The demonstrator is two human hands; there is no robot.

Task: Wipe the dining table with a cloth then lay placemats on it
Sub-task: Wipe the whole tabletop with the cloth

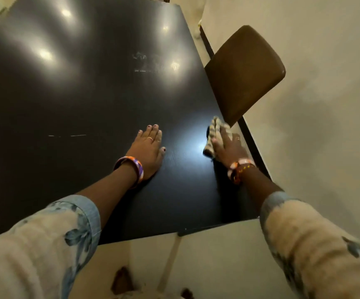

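Wiping step in hand; no placemats in view.
I log right hand (228, 145) flat, fingers straight, pressing cloth (214, 134) on dining table (88, 93) beside the chair (243, 72); left hand (148, 149) released, splayed flat. Next, I judge: sweep away from the chair.

Domestic dining area. A dark, glossy dining table (88, 93) reflecting several ceiling lights fills the view ahead of and to the left of the right hand (228, 145), which presses a cloth (214, 132) flat near the table's right edge. Just beyond that hand, a brown padded chair (245, 72) stands at the table's side. Pale tiled floor (314, 126) extends to the right of the hand and below the near table edge.
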